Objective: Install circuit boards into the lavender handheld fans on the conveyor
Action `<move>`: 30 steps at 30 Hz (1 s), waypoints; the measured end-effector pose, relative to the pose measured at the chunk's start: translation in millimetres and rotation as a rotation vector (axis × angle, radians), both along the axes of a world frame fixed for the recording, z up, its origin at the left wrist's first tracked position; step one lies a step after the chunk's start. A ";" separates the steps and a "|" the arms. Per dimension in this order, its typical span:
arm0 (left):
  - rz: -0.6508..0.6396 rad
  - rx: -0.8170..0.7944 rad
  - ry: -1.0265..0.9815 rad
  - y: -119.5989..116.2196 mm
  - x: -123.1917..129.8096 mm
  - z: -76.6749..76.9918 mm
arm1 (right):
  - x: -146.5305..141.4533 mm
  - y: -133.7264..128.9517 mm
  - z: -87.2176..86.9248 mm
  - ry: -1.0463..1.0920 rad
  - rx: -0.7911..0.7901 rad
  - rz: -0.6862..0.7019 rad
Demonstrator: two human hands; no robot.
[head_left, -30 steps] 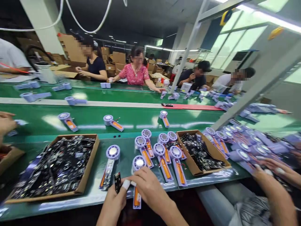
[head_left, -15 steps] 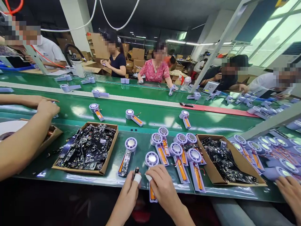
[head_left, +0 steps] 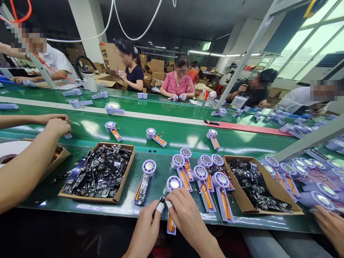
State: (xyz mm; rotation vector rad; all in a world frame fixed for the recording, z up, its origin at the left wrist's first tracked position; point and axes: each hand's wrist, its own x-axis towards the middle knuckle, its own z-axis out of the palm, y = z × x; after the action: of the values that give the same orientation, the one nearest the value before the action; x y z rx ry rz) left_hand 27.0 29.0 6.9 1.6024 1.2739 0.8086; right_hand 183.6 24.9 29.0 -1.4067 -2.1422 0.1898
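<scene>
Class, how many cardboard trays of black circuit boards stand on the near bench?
2: the left tray and the right tray, with purple devices between them. Others may be hidden.

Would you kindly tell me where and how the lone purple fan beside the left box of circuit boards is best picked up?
I'd pinch the purple fan by its round head's outer rim, from above, across its left and right: bare tabletop shows on both sides there, while nearer you a circuit board and an orange strip lie exposed.

A white cover (head_left: 160,207) sheathes one digit of the left hand (head_left: 147,225). Beside that hand, the right hand (head_left: 185,209) wears another; both forearms (head_left: 208,243) are bare.
</scene>
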 end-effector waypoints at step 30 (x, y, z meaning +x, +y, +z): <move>-0.115 0.058 0.087 6.2 -7.3 19.8 | 0.9 0.4 -6.4 0.123 0.108 0.062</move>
State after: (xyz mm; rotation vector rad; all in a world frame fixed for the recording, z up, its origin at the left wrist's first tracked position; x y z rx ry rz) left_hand 19.6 35.2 26.7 1.7571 1.2167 0.7167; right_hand 184.5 25.3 22.6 -1.2370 -2.0647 0.1763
